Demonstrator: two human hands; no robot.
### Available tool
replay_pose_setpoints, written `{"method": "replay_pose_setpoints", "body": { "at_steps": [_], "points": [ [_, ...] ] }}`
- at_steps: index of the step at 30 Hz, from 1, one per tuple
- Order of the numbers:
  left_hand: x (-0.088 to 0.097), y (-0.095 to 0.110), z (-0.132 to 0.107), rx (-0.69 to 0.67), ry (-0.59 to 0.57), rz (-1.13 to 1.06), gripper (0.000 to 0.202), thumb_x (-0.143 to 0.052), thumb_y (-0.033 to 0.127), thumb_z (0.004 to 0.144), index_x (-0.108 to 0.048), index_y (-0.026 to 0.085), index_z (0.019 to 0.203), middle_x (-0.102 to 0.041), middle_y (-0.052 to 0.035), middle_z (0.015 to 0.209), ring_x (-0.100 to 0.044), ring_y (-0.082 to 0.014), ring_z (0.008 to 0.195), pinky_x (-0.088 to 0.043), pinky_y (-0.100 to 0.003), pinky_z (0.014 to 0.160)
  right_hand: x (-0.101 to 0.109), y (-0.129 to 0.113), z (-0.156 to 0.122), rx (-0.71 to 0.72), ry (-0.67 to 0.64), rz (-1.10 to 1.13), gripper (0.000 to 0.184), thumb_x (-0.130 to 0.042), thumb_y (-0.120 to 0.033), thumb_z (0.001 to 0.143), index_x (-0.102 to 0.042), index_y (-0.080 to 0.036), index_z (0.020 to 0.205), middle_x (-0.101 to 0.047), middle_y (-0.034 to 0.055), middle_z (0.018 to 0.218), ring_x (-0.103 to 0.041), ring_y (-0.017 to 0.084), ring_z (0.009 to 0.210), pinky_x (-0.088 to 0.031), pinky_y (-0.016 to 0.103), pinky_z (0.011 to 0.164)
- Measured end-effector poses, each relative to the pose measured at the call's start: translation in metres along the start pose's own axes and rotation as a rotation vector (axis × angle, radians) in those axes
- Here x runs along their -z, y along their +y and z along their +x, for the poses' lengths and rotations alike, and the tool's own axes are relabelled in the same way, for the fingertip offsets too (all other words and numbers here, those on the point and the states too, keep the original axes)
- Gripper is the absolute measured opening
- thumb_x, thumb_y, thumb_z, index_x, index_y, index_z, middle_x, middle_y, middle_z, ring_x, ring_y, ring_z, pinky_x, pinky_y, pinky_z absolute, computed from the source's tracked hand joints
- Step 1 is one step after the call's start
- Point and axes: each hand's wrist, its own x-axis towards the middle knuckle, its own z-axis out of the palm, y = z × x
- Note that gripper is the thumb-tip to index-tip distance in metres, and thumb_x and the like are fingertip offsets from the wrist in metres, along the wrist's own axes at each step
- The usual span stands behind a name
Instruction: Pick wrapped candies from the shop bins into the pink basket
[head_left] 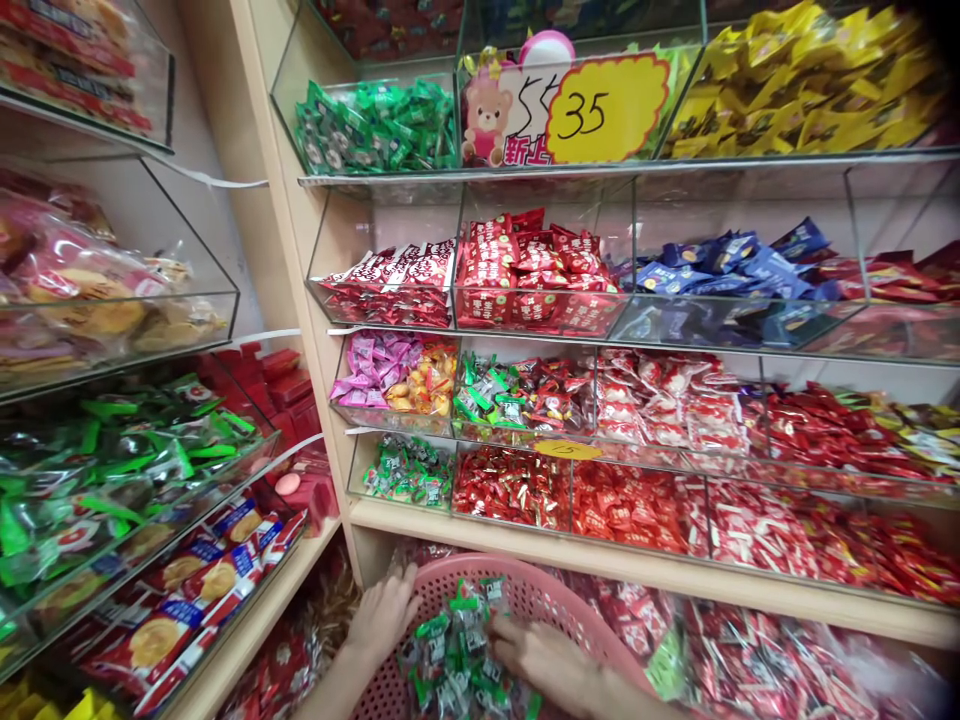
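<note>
- Here's the wooden shelf unit (750, 596), wrapped sweets (536, 270) packed in clear bins (795, 332).
- Low in front, a pink perforated basket (551, 605).
- Inside that basket, a heap of green-and-clear packets (454, 640).
- Right hand (529, 655) now, fingers curled at the heap; whether they pinch anything, I can't tell.
- And the left hand (382, 610), at the basket's left edge, can't tell how tightly closed.

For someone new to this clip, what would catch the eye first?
Probably the bright yellow sign reading 35, at top centre, with yellow packets heaped to its right. Next, the pink basket at bottom centre, holding green-and-clear wrapped sweets, with the left hand at its rim and the right hand at the sweets.
</note>
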Motion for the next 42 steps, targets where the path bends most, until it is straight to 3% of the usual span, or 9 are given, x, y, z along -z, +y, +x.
{"method": "replay_pose_setpoints", "body": {
  "at_steps": [4, 11, 20, 23, 26, 30, 34, 38, 42],
  "points": [
    [0.000, -0.001, 0.001, -0.012, 0.010, 0.009, 0.043, -0.034, 0.027, 0.089, -0.042, 0.015, 0.130, -0.058, -0.0138, 0.121, -0.062, -0.0258, 0.099, -0.051, -0.039, 0.083, -0.007, 0.001, 0.000, 0.033, 0.038, -0.050, 0.009, -0.050, -0.016, 0.089, -0.056, -0.019, 0.082, -0.062, -0.0017, 0.090, -0.057, 0.012, 0.068, -0.035, 0.026, 0.052],
    [-0.001, 0.000, 0.000, -0.001, 0.001, 0.021, 0.044, -0.034, 0.026, 0.089, -0.042, 0.016, 0.131, -0.056, -0.0133, 0.125, -0.061, -0.0246, 0.103, -0.050, -0.037, 0.087, -0.027, 0.004, 0.003, 0.033, 0.246, -0.123, 0.013, -0.053, -0.020, 0.088, -0.056, -0.019, 0.075, -0.060, -0.0013, 0.083, -0.055, 0.014, 0.075, -0.038, 0.027, 0.066],
    [-0.007, -0.002, -0.002, 0.027, -0.016, 0.017, 0.046, -0.034, 0.023, 0.089, -0.041, 0.015, 0.134, -0.055, -0.0152, 0.127, -0.060, -0.0252, 0.105, -0.049, -0.039, 0.089, 0.006, 0.002, 0.010, 0.023, 0.258, -0.116, 0.015, -0.056, -0.026, 0.086, -0.050, -0.020, 0.074, -0.058, -0.0033, 0.081, -0.054, 0.012, 0.069, -0.037, 0.025, 0.060],
    [-0.008, -0.003, -0.001, 0.035, -0.017, 0.031, 0.046, -0.035, 0.022, 0.089, -0.040, 0.016, 0.134, -0.056, -0.0153, 0.126, -0.059, -0.0245, 0.108, -0.049, -0.037, 0.090, 0.028, 0.003, 0.018, -0.007, 0.237, -0.123, 0.013, -0.059, -0.023, 0.083, -0.050, -0.020, 0.075, -0.058, -0.0032, 0.082, -0.054, 0.013, 0.068, -0.038, 0.026, 0.058],
    [-0.008, -0.003, -0.001, 0.028, -0.026, 0.034, 0.046, -0.035, 0.024, 0.089, -0.040, 0.015, 0.134, -0.055, -0.0163, 0.128, -0.058, -0.0249, 0.109, -0.048, -0.037, 0.091, 0.071, 0.013, 0.027, -0.044, 0.237, -0.078, 0.004, -0.055, -0.017, 0.084, -0.053, -0.020, 0.086, -0.059, -0.0008, 0.087, -0.055, 0.015, 0.071, -0.040, 0.027, 0.060],
    [-0.007, -0.003, -0.001, 0.028, -0.011, 0.036, 0.045, -0.036, 0.023, 0.089, -0.041, 0.017, 0.134, -0.053, -0.0161, 0.130, -0.060, -0.0250, 0.106, -0.049, -0.038, 0.089, 0.152, 0.044, 0.044, -0.134, 0.481, 0.025, 0.027, -0.040, -0.015, 0.090, -0.047, -0.018, 0.116, -0.059, 0.0064, 0.104, -0.053, 0.018, 0.091, -0.043, 0.029, 0.077],
    [-0.005, -0.001, -0.003, 0.028, -0.011, 0.028, 0.045, -0.036, 0.022, 0.089, -0.041, 0.015, 0.134, -0.055, -0.0159, 0.128, -0.059, -0.0248, 0.108, -0.049, -0.037, 0.091, 0.212, 0.089, 0.065, -0.338, 0.604, -0.080, 0.030, -0.043, -0.025, 0.091, -0.049, -0.017, 0.119, -0.060, 0.0095, 0.105, -0.050, 0.023, 0.094, -0.040, 0.036, 0.080],
    [0.000, 0.000, -0.005, 0.031, -0.034, 0.013, 0.045, -0.034, 0.021, 0.089, -0.041, 0.014, 0.133, -0.054, -0.0155, 0.129, -0.058, -0.0235, 0.109, -0.048, -0.036, 0.092, 0.226, 0.120, 0.082, -0.486, 0.463, -0.203, 0.036, -0.046, -0.037, 0.090, -0.052, -0.016, 0.119, -0.058, 0.0128, 0.113, -0.046, 0.027, 0.104, -0.036, 0.040, 0.084],
    [-0.004, -0.003, -0.002, 0.030, -0.045, -0.011, 0.045, -0.034, 0.022, 0.089, -0.041, 0.015, 0.133, -0.052, -0.0148, 0.131, -0.058, -0.0230, 0.110, -0.047, -0.036, 0.093, 0.221, 0.128, 0.087, -0.539, 0.340, -0.234, 0.035, -0.045, -0.042, 0.090, -0.060, -0.015, 0.106, -0.057, 0.0142, 0.113, -0.045, 0.028, 0.107, -0.032, 0.042, 0.087]
  ]
}}
